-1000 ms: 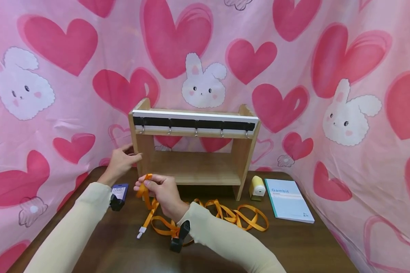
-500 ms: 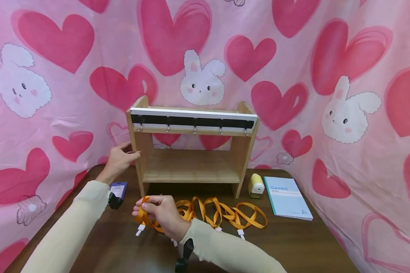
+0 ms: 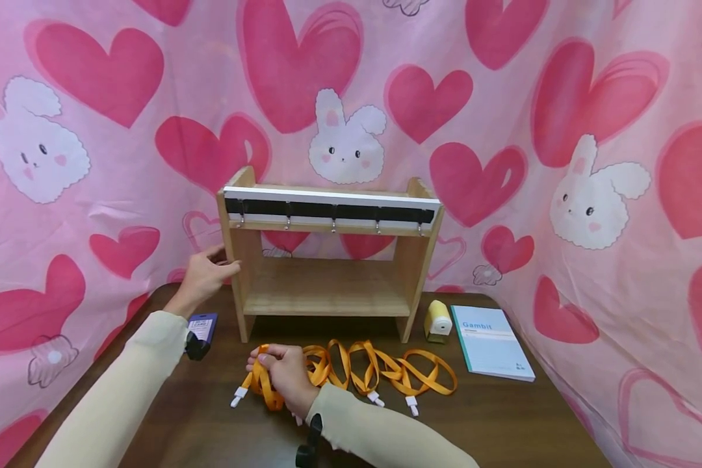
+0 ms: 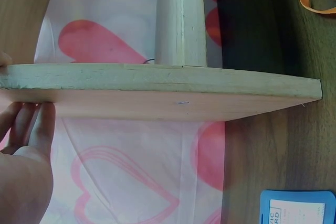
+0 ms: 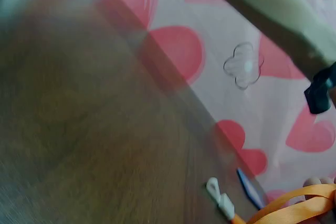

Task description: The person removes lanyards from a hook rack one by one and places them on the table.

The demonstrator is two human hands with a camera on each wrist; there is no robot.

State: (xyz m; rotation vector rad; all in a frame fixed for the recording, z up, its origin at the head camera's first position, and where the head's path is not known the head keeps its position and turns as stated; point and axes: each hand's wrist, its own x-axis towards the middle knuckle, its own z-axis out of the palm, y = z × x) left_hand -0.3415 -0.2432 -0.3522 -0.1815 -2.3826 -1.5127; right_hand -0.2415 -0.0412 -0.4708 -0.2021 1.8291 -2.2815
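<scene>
My left hand grips the left side panel of a small wooden shelf, thumb on one face and fingers on the other, as the left wrist view shows its panel between them. In front of the shelf's left leg, my right hand pinches an orange lanyard low over the table. Its strap hangs in folds below the fingers, and a white clip lies to the left. The right wrist view catches only part of the strap. More orange lanyards lie looped rightward along the table.
A row of small metal hooks runs along the shelf's upper front. Left of the shelf lies a blue card holder, partly behind the wrist camera. To the right are a yellow-topped device and a Gambit notebook. Patterned cloth surrounds the table.
My right hand has come down toward the table and slightly right, still pinching the lanyard, whose strap now bunches lower. The left hand keeps its grip on the shelf.
</scene>
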